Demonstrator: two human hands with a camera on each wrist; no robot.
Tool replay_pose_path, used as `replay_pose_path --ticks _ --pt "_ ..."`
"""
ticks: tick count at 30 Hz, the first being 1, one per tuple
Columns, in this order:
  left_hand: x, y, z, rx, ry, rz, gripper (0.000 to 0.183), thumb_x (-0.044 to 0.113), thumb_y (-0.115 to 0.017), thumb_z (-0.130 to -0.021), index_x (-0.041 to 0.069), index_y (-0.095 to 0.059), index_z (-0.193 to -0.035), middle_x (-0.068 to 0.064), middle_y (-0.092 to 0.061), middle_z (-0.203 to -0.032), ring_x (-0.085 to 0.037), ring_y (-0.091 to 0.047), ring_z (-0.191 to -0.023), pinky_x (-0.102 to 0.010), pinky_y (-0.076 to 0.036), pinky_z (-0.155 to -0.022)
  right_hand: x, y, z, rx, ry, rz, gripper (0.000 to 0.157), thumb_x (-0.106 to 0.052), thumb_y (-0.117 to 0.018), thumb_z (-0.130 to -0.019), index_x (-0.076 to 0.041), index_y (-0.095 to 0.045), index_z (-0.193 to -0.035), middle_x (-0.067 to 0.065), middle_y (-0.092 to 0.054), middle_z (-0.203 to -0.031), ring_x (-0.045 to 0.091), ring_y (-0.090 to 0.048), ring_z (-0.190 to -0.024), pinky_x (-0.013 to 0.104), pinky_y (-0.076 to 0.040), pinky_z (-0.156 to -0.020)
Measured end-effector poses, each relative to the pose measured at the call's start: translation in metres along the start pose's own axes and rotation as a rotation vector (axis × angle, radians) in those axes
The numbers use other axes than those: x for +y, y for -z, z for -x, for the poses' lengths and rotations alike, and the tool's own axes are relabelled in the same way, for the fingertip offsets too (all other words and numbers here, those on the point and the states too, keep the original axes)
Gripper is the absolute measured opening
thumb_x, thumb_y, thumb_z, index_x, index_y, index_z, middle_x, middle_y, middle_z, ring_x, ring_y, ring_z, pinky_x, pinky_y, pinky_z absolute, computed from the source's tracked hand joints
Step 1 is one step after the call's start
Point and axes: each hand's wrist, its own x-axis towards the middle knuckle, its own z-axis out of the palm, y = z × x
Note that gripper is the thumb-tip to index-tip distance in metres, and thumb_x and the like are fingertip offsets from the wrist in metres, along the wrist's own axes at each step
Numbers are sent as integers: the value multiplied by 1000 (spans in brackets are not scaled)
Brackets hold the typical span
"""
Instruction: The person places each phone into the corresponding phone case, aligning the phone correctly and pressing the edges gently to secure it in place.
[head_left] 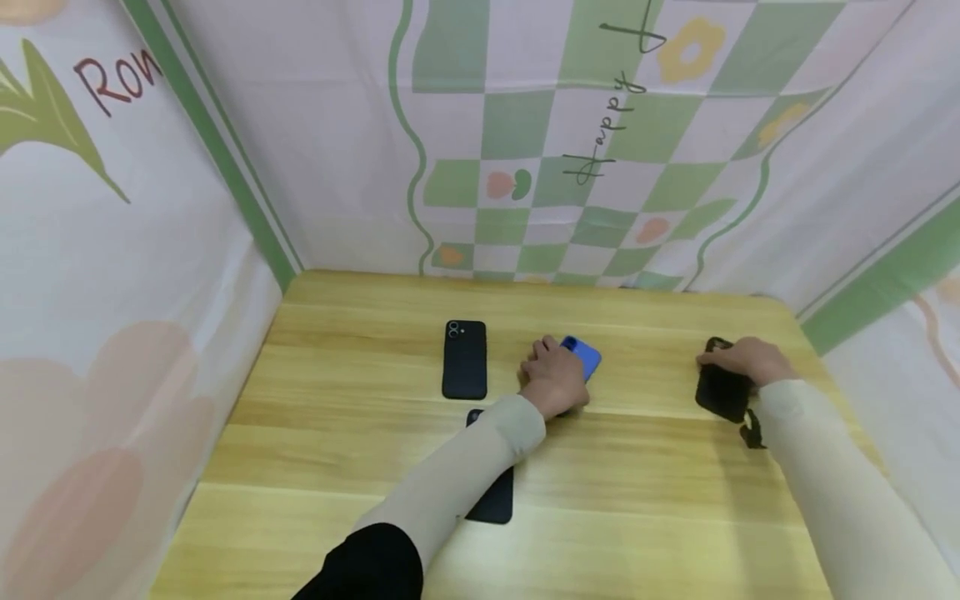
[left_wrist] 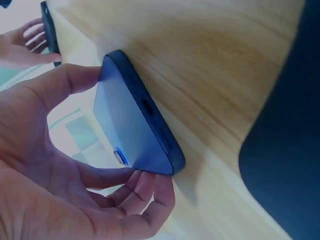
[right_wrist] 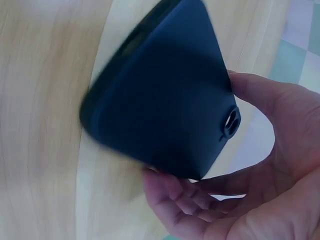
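On a wooden table (head_left: 622,500), the left hand (head_left: 553,379) pinches a blue phone (head_left: 591,357) at far middle; at far right, the right hand (head_left: 756,360) grips a black phone case (head_left: 722,393). Apparently a grasping or placing step; moving either calls for steady edge holds.

A blue rectangular phone (head_left: 587,357) shows at four o'clock. The pale fabric backdrop (head_left: 517,125) at twelve bears green-and-white checks.
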Motion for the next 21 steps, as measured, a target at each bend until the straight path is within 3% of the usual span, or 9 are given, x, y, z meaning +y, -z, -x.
replay_pose_path --ticks 11,17,19,21 --pt "-6 7 -3 -25 11 72 66 43 -83 -89 10 -59 -141 -14 -50 -132 -29 -47 -114 -48 -53 -92 4 -4 -5 124 -39 23 102 -60 -75 -90 34 -48 -121 48 -58 -111 44 -62 -83 50 -58 -72" --pt "-12 9 -6 -47 4 130 74 35 -95 -79 10 -58 -137 -13 -48 -128 -25 -49 -103 -41 -55 -77 5 -6 -10 164 -50 -10 105 -57 -82 -86 34 -45 -124 48 -56 -112 44 -60 -84 52 -58 -72" --pt "-16 9 -7 -59 -15 163 80 33 -99 -75 9 -56 -138 -13 -49 -127 -24 -51 -99 -38 -56 -72 6 -5 -10 173 -45 -32 101 -53 -84 -85 33 -46 -123 47 -57 -109 43 -60 -82 50 -57 -69" --pt "-19 9 -8 -72 -34 194 86 32 -99 -74 8 -52 -141 -13 -52 -127 -22 -54 -96 -37 -56 -72 7 -3 -9 191 -21 -54 83 -46 -83 -87 28 -53 -112 41 -60 -99 40 -59 -78 48 -56 -65"
